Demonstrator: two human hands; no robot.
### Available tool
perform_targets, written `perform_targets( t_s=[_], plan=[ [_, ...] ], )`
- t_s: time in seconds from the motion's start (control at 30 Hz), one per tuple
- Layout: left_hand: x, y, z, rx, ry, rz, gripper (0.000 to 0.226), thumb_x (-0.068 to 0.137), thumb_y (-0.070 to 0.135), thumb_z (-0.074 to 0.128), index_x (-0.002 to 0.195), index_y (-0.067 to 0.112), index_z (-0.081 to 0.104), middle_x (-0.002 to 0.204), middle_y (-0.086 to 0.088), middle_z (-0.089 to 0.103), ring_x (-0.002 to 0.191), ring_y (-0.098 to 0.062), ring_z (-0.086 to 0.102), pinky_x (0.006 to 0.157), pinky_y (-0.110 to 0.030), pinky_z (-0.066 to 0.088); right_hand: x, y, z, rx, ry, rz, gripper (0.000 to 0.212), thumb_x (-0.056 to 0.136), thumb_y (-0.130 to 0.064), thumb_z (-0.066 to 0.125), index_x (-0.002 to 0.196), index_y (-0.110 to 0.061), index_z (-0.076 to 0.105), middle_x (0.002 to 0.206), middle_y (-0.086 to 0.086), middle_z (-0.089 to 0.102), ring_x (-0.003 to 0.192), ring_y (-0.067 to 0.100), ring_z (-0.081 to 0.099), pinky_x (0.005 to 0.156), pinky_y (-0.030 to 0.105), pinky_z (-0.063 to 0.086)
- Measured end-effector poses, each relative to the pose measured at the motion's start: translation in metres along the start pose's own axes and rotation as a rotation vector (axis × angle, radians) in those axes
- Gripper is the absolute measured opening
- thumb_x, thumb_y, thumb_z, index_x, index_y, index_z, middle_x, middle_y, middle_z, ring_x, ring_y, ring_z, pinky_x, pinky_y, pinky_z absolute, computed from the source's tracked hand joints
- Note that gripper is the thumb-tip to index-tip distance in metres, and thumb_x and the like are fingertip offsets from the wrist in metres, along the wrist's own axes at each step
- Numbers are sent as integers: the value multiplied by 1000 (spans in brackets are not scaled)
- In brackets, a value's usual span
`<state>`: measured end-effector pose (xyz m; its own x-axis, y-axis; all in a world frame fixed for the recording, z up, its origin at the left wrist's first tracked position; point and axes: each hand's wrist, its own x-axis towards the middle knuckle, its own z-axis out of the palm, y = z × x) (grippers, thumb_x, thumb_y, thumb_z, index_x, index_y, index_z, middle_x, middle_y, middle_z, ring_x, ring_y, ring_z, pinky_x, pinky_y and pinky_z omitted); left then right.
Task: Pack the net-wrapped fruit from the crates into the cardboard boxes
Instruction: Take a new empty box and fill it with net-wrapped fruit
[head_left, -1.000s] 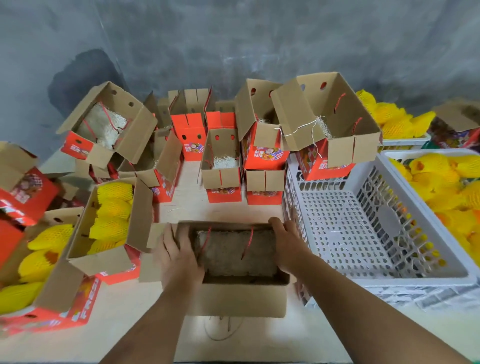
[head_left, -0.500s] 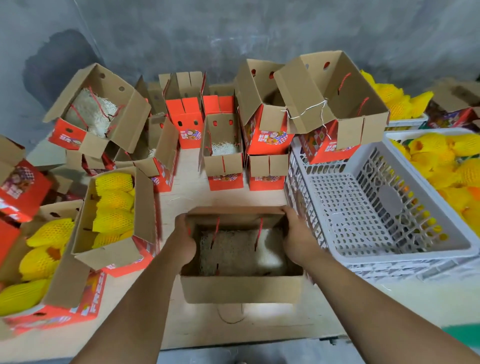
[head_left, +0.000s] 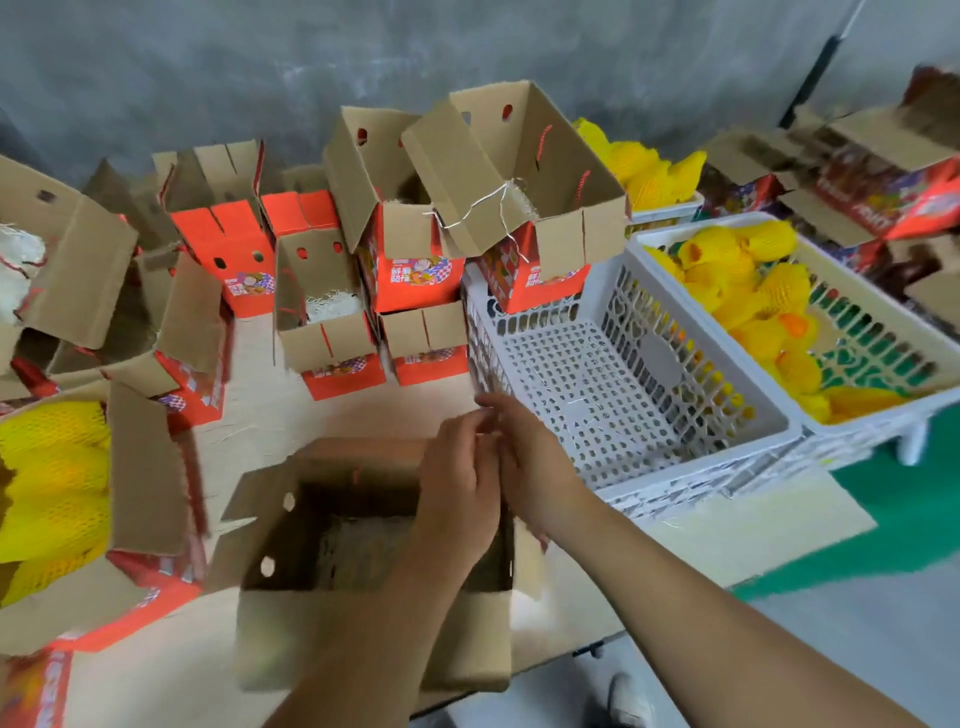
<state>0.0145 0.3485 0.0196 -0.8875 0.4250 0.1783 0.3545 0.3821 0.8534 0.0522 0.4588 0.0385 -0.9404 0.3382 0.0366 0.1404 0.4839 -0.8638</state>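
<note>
Change: both hands have left the box's sides and now meet above its far right corner.
Left hand (head_left: 457, 483): fingers curled; blur hides any pinch.
Right hand (head_left: 530, 467): same.
Box (head_left: 363, 566): in front, mouth up, long axis left-right.
Fruit (head_left: 753, 306): right crate (head_left: 883, 410).

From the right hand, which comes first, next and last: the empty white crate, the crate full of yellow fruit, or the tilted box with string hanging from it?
1. Empty white crate, just right of the right hand.
2. Tilted box, behind, resting on that crate's far rim.
3. Fruit crate, far right.
</note>
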Motion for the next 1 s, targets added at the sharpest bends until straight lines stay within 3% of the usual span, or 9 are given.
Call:
perform_targets(
  t_s=[0.1,0.23,0.47,0.53,0.6,0.67,0.8,0.9,1.0],
  plan=[
    [26,40,55,-225,-55,-52,31,108,32,38,122,23,64,117,5,70,109,-9,65,98,-39,53,9,18,-52,128,152,15,37,102,-4,50,137,-15,55,113,-10,64,97,3,62,85,15,49],
    [63,86,135,-186,-191,21,33,101,37,40,119,29,66,108,9,71,97,-8,67,83,-36,54,22,75,-142,121,301,24,42,96,4,46,130,-18,58,111,-18,64,98,-14,60,80,6,45],
    [117,147,293,-156,-301,46,29,102,20,50,123,22,70,114,2,72,103,-12,66,87,-33,53,53,191,-286,-44,336,124,38,92,-7,52,124,-25,62,103,-8,70,90,0,62,72,8,42],
    [138,159,325,-67,-310,66,27,100,23,52,121,24,71,112,4,72,100,-13,65,83,-34,52,71,223,-322,-142,314,173,40,88,-5,56,125,-22,63,111,2,70,92,5,61,72,14,40],
    [161,164,348,118,-289,128,23,100,23,57,119,24,70,112,3,72,101,-18,65,84,-37,52,94,252,-348,-275,191,249,49,88,-4,61,136,-17,57,129,10,61,112,24,62,87,28,46],
    [185,163,365,346,-301,221,23,102,24,59,123,23,68,114,2,73,107,-21,65,91,-40,51,120,275,-362,-460,-2,298,63,88,-13,66,148,-18,45,142,14,49,127,37,55,100,43,48],
    [231,154,389,821,-441,275,31,103,31,54,134,28,55,127,4,65,123,-24,54,107,-40,38,170,306,-364,-803,-410,217,101,85,-36,76,162,-25,12,165,5,23,145,39,35,113,49,41],
    [252,150,404,1021,-467,222,41,99,28,59,138,29,45,133,2,59,126,-25,52,107,-40,36,186,326,-352,-803,-339,164,98,81,-46,78,159,-28,22,161,1,34,145,30,38,114,43,41],
    [255,140,410,1016,-385,238,77,97,26,61,161,24,17,144,-2,51,132,-26,47,114,-41,31,192,337,-358,-427,-160,245,85,73,-52,83,143,-28,41,131,1,61,119,24,60,92,38,52]
  ],
)
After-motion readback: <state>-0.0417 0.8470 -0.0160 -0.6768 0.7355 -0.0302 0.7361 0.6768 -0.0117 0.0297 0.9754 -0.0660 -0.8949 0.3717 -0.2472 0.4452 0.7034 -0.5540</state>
